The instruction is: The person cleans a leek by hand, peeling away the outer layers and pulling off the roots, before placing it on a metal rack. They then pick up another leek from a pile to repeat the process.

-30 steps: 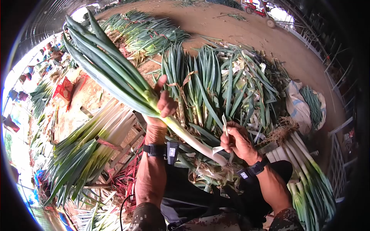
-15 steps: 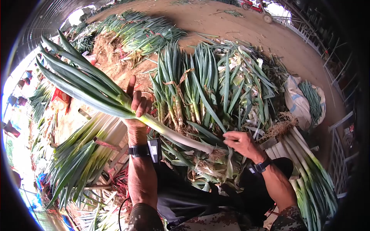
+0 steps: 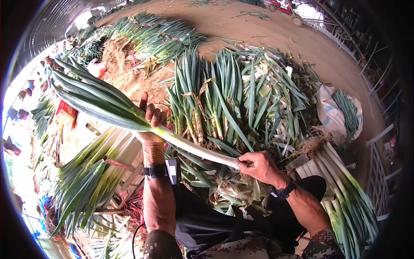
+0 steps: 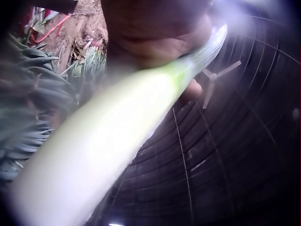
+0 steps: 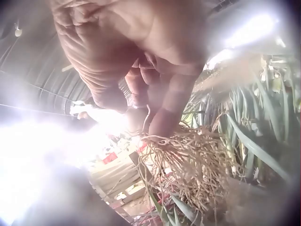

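Note:
A long green onion (image 3: pixel 194 149) with a white stalk and broad green leaves lies slantwise across the head view. My left hand (image 3: pixel 152 117) grips it where the leaves meet the stalk, index finger raised. At the root end, my right hand (image 3: pixel 261 167) pinches the stalk between thumb and fingers. Its stringy roots (image 5: pixel 188 157) hang below those fingers in the right wrist view. Close up in the left wrist view, the pale stalk (image 4: pixel 101 136) runs down from the left hand.
Unpeeled green onions (image 3: pixel 189 95) and a heap of stripped leaves (image 3: pixel 276 90) lie ahead. Stalks rest on a wooden rack (image 3: pixel 133 181) at left. More white-stalked onions (image 3: pixel 345 190) lie at right, near a white sack (image 3: pixel 332 114).
My right hand pulled a thin strip of skin off the stalk's root end, moved away, then came back to pinch that end. My left hand shifted left with the green onion.

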`<state>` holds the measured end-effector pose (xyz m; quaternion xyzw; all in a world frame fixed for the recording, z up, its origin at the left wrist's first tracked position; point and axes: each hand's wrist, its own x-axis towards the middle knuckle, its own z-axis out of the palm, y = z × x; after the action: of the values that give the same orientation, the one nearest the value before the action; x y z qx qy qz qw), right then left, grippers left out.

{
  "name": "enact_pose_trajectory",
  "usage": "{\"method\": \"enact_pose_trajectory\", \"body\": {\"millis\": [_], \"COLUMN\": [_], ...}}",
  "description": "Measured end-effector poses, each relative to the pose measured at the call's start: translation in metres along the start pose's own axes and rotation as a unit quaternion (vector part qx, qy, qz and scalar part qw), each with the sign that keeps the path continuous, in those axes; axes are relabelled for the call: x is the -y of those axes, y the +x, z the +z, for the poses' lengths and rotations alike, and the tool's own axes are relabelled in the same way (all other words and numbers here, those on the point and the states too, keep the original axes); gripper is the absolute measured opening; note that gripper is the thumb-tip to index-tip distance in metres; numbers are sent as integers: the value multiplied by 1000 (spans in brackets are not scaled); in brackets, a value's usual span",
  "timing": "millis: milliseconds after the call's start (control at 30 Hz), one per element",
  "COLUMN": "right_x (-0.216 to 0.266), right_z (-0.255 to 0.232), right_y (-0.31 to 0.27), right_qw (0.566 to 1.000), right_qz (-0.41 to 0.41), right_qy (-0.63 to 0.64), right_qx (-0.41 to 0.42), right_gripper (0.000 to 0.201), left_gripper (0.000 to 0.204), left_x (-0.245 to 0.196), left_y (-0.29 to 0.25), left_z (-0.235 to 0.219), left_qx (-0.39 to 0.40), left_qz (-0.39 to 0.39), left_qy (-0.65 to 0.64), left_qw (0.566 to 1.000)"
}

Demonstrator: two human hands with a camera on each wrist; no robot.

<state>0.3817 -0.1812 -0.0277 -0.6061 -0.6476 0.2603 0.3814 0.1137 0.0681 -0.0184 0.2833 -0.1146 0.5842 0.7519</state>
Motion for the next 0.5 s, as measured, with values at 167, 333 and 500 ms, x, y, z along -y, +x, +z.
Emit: {"method": "enact_pose_trajectory", "body": {"millis": [167,333,500], "right_x": [4,5,-4], "right_z": [-3,-3,1], "right_y": [0,-6,-13], "right_qw": [998,998,997], "right_qz": [-42,-39,71], "right_qy": [-51,-51,9], "right_qx": [-4,-19,-36], "right_gripper": [14,9,13], "left_gripper": [58,57,57], "left_x": [4,4,7], "left_y": [0,1,-1], "left_z": [-1,-4,5], "left_qx": [-11,32,70], "left_qz": [8,7,-1], "left_qy": [-14,-24,-66], "left_qw": [1000,999,995]}}
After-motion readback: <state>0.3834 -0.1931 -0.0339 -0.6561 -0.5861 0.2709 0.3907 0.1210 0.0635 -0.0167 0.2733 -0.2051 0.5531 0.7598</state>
